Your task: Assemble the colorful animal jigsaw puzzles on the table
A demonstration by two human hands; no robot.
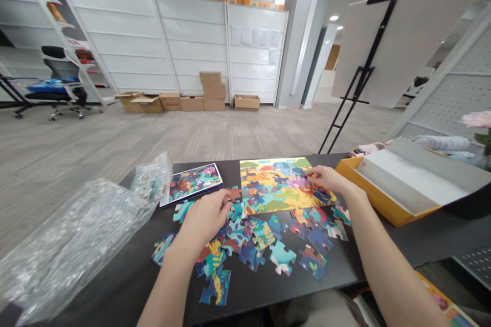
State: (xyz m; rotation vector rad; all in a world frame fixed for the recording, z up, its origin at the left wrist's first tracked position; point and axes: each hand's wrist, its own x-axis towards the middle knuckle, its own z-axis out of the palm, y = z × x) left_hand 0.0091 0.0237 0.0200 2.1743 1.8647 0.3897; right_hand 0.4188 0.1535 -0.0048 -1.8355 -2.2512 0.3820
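On the black table (pixel 383 260) lies a colourful puzzle sheet (pixel 282 184) with several loose puzzle pieces (pixel 280 258) scattered in front of it. My left hand (pixel 205 219) rests over the loose pieces at the left, fingers curled on a brown piece (pixel 232 194) at the sheet's left edge. My right hand (pixel 328 179) reaches to the sheet's right side, fingers pressed together on its surface near the edge; whether they hold a piece is hidden.
A small picture card (pixel 192 183) lies left of the sheet. Crumpled clear plastic bags (pixel 76 240) cover the table's left end. An open orange box (pixel 402 184) stands at the right. Behind are an easel (pixel 360 76), cardboard boxes (pixel 210 94) and an office chair (pixel 57 87).
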